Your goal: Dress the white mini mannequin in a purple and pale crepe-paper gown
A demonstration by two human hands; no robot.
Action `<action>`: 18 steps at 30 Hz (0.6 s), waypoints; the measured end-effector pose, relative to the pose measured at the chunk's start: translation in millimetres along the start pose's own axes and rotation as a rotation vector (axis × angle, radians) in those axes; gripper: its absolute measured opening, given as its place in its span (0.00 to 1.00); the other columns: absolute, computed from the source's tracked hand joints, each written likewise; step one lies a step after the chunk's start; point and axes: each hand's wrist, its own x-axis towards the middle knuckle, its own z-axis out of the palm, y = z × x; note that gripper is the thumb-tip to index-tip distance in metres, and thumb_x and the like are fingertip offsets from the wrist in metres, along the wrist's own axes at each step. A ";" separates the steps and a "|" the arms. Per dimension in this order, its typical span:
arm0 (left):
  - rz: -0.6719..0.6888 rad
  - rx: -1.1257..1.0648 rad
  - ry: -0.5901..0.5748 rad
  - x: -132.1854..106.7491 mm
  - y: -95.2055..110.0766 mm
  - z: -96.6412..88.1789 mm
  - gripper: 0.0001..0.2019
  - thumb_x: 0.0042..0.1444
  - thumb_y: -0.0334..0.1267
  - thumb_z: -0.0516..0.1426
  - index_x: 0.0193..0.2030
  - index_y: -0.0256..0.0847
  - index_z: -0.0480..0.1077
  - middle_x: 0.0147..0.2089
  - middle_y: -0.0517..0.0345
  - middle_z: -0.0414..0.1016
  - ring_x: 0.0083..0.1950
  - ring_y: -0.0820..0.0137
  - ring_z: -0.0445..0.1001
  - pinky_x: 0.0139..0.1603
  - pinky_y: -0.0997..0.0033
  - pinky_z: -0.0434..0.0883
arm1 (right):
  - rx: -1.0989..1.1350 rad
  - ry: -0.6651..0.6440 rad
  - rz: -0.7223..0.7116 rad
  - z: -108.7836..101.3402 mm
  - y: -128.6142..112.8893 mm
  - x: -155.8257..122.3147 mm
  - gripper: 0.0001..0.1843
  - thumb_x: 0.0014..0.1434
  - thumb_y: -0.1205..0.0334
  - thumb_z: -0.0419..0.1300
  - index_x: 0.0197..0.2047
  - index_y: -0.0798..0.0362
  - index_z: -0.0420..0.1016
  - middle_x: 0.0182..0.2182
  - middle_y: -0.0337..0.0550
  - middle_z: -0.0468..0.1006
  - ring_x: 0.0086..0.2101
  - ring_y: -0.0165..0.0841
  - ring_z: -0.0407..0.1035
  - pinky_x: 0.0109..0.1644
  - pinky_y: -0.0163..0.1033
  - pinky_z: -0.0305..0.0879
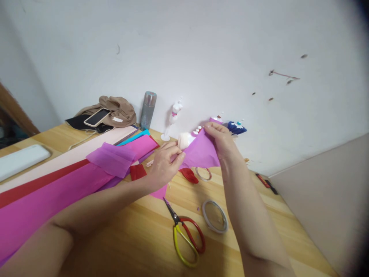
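Both my hands hold a purple sheet of tissue paper [200,154] up above the wooden table [138,238]. My left hand [164,163] pinches its lower left edge, fingers closed on the paper. My right hand [220,140] grips the top corner, fingers folded over it. Behind the sheet a white roll [184,140] shows partly. Red-and-yellow-handled scissors [187,234] lie on the table below my hands, beside a clear tape roll [215,216].
Long pink, red and magenta paper sheets [52,192] cover the left of the table. A second tape ring [203,174] and red scraps [189,175] lie near my hands. A grey bottle [148,110], a white figurine [173,119], a phone [97,117] on brown cloth stand by the wall.
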 end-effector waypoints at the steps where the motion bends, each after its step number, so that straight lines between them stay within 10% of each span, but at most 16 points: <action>1: -0.002 0.000 0.001 0.0 -0.3 0.4 0.13 0.61 0.33 0.53 0.25 0.41 0.60 0.34 0.58 0.68 0.41 0.68 0.67 0.44 0.68 0.64 | -0.005 -0.013 0.004 1.3 1.6 -0.2 0.19 0.43 0.50 0.71 0.23 0.50 0.66 0.18 0.33 0.63 0.18 0.26 0.55 0.22 0.35 0.48; 18: 0.006 0.058 -0.068 11.3 6.3 -0.3 0.12 0.61 0.32 0.53 0.25 0.40 0.62 0.31 0.59 0.67 0.38 0.68 0.66 0.41 0.67 0.63 | -0.165 -0.128 -0.008 5.2 13.9 9.7 0.22 0.40 0.48 0.71 0.17 0.50 0.64 0.16 0.32 0.63 0.20 0.25 0.53 0.23 0.33 0.50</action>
